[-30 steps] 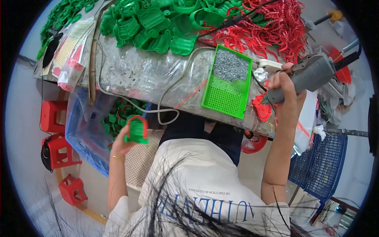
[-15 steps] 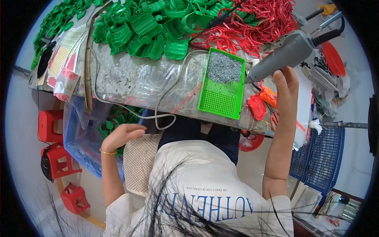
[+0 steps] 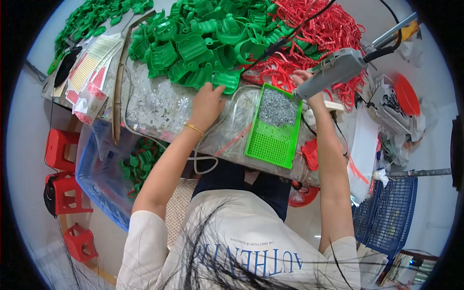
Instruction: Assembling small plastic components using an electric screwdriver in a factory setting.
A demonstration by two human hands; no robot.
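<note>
One messy table, one blue plastic-lined bin lower left. Green parts piled top centre, red strips top right, way too many to count. Three red stools far left, one green tray right of centre. One grey tool blocks part of the right hand, so can't tell its grip. Left hand has fingertips on one green piece, upper centre; can't tell if pinched.

At work are 2 bare hands, 1 left hand and 1 right hand, with 1 grey power tool and 1 bright green tray. Green plastic pieces form 2 heaps along the top, red strips 1, their pieces too many to count. Around these are 3 red stools, 2 red basins and 1 bracelet.
</note>
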